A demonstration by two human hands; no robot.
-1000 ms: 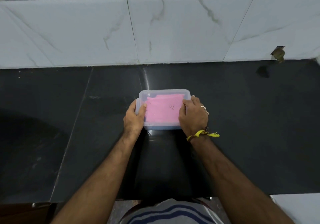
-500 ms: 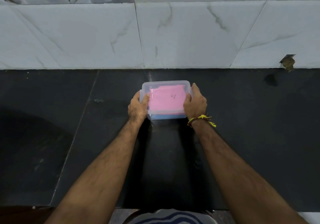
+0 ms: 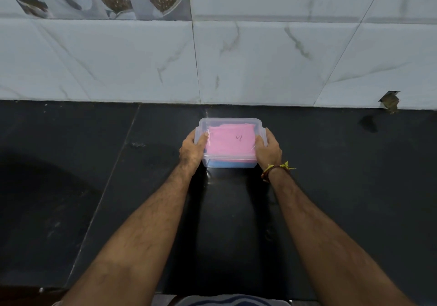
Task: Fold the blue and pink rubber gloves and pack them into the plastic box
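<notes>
step: seat lid | both hands (image 3: 192, 150) (image 3: 268, 149) clamp plastic box (image 3: 228, 163) ends, pink glove (image 3: 230, 143) over blue (image 3: 224, 163) | press evenly, thumbs on lid edges

Head camera looks forward and down (near) at the counter (image 3: 354, 187).

Counter (image 3: 343, 175) bare L, R & front of plastic box (image 3: 230, 122); wall (image 3: 236, 69) close behind.
</notes>
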